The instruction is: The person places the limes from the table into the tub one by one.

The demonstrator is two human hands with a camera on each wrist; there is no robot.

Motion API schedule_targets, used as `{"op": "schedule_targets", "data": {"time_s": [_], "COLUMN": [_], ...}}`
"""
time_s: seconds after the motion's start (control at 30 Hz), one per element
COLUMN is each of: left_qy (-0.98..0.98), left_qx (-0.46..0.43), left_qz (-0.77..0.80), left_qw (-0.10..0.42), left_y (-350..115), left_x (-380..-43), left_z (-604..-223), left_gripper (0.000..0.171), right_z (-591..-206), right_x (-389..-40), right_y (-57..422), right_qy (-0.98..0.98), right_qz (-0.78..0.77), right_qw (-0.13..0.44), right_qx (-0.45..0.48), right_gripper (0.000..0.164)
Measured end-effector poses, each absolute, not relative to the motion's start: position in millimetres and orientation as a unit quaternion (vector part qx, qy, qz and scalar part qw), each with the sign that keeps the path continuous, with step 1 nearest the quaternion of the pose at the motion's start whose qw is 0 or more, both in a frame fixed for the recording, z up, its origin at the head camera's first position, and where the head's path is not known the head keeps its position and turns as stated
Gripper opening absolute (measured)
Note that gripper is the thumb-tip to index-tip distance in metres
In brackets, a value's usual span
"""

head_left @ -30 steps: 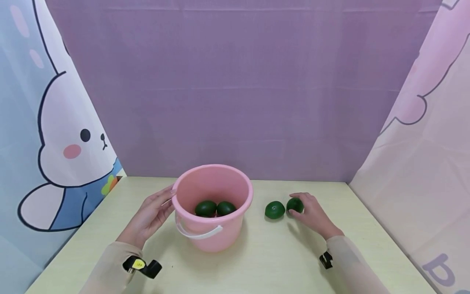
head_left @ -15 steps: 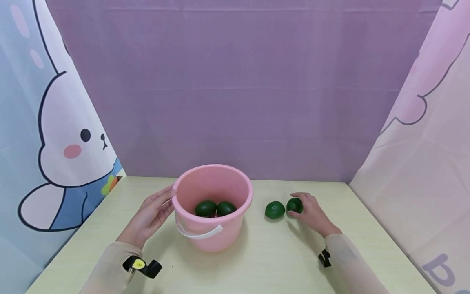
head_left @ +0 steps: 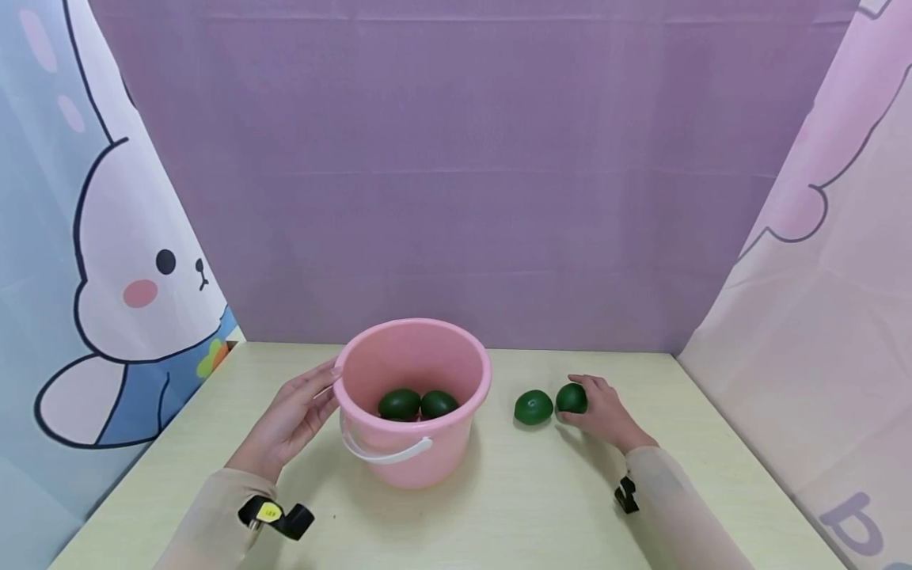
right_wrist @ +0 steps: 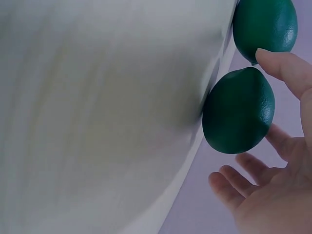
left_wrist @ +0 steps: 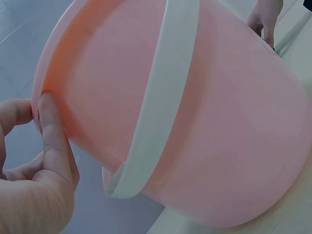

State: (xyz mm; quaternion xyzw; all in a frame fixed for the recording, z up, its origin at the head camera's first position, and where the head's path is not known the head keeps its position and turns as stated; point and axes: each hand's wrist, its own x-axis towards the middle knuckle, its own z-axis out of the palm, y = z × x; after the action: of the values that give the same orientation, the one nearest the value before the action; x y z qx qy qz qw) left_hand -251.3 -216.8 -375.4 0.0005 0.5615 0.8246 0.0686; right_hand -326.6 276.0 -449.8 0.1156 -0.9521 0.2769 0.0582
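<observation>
A pink bucket with a white handle stands upright on the table. Its rim is pinched at the left side by my left hand, as the left wrist view shows close up. Two dark green limes lie inside the bucket. Right of it, another lime rests on the table beside a fourth green lime. My right hand is around that rightmost lime, its thumb and fingers spread on either side. In the right wrist view the thumb appears apart from this lime, while a finger reaches its far side.
A pale wooden table spans the front. Behind it hangs a purple cloth. Cartoon-printed cloths close off the left and right sides.
My right wrist has shifted slightly left and the fingertips have drawn back a little across the rightmost lime. The bucket, limes and left hand stay in place.
</observation>
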Motion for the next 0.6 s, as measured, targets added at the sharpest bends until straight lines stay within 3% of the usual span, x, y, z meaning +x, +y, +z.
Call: {"op": "schedule_targets", "data": {"time_s": [0.6], "left_qy": [0.559], "left_qx": [0.010], "left_qz": [0.826], "left_qw": [0.067], "left_y": [-216.6], "left_x": [-250.6], "left_z": [-375.7], "left_gripper": [0.057], "right_z": [-454.1], "right_x": [-334.9], "right_y": [277.7], "right_qy": [-0.954], "right_qz": [0.290], "right_qw": [0.013], "right_qx": [0.082], "right_gripper": [0.088]}}
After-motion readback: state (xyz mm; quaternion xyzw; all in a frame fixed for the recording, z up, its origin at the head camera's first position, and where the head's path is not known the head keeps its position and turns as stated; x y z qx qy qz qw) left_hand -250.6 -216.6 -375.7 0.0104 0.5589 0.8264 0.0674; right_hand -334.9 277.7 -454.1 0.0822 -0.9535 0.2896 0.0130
